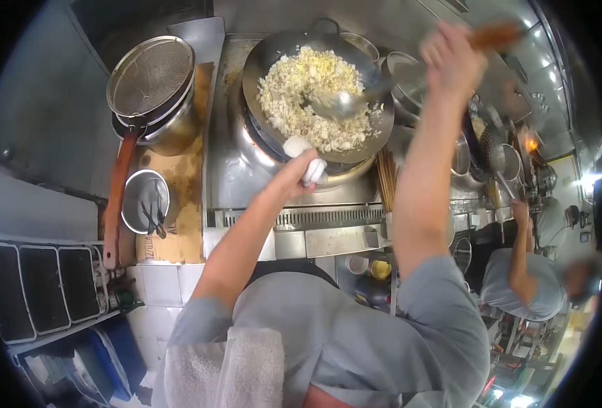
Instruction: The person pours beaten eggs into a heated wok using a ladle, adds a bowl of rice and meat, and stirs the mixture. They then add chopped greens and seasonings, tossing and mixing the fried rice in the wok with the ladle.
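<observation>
A black wok [267, 60] full of rice with yellow egg bits [284, 85] stands on the stove. My left hand [299, 171] is closed round a folded white cloth [314, 171] at the wok's near edge; whatever is under the cloth is hidden. Raised at the upper right, my right hand [454, 58] grips the wooden handle [497, 36] of a wok ladle. The ladle's metal head [343, 105], smeared by motion, is down in the rice, and part of its shaft is blurred.
A mesh strainer [153, 76] rests on a metal pot [178, 129] at left, its long wooden handle [119, 204] pointing towards me. Nearby is a small metal pot [136, 202] holding dark utensils. Chopsticks [387, 178] stand right of the wok. Another person [525, 279] works farther right.
</observation>
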`<state>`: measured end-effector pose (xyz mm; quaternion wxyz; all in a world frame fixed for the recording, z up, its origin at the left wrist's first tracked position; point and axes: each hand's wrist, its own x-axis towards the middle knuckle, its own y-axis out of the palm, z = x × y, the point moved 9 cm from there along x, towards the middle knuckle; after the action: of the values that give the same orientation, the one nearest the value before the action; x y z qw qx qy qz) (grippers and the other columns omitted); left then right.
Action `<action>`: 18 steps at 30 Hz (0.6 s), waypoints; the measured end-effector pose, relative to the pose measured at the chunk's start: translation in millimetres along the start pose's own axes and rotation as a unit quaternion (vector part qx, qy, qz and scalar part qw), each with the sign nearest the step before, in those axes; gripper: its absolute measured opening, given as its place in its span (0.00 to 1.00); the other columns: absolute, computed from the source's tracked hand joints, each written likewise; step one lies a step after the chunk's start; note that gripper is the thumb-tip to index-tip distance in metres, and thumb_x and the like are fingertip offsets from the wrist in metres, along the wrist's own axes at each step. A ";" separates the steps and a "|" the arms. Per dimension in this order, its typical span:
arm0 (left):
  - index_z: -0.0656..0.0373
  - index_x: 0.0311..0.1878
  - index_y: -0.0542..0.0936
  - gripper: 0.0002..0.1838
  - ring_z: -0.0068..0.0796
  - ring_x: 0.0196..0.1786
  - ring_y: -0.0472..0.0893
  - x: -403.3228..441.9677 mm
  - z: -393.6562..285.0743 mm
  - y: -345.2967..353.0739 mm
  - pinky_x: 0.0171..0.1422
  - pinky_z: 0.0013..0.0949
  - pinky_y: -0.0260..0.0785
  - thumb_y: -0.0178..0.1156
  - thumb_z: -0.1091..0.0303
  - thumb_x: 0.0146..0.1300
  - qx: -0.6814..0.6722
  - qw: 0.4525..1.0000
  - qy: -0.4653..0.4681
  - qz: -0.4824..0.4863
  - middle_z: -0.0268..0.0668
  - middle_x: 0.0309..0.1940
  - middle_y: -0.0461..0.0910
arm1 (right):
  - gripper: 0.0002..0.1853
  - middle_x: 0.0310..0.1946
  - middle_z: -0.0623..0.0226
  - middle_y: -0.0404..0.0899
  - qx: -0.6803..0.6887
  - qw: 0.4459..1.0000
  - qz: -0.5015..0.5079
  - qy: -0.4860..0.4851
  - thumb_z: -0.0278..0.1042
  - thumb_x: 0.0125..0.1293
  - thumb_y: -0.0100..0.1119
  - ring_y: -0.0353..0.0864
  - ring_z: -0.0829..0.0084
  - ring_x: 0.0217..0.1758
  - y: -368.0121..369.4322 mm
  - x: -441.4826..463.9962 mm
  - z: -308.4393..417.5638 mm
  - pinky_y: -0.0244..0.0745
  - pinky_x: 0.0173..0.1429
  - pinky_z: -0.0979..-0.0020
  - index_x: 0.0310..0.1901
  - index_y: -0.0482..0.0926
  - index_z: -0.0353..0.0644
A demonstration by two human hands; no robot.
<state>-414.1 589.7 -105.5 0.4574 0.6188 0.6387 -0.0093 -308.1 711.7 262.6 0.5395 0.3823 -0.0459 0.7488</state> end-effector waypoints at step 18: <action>0.46 0.36 0.75 0.09 0.24 0.31 0.77 -4.1 11.4 -0.4 0.23 0.28 0.63 0.54 0.54 0.59 -0.012 1.000 -0.004 -0.015 0.28 0.26 0.76 | 0.13 0.11 0.76 0.60 -0.020 0.994 -0.066 -0.089 0.18 0.55 0.56 0.56 0.81 0.09 -33.9 60.9 22.9 0.49 0.14 0.75 0.20 0.64 0.44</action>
<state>-408.6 579.8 -109.9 0.4669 0.6036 0.6462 -0.0108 -275.2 761.7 305.0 0.5889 0.4387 -0.0840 0.6736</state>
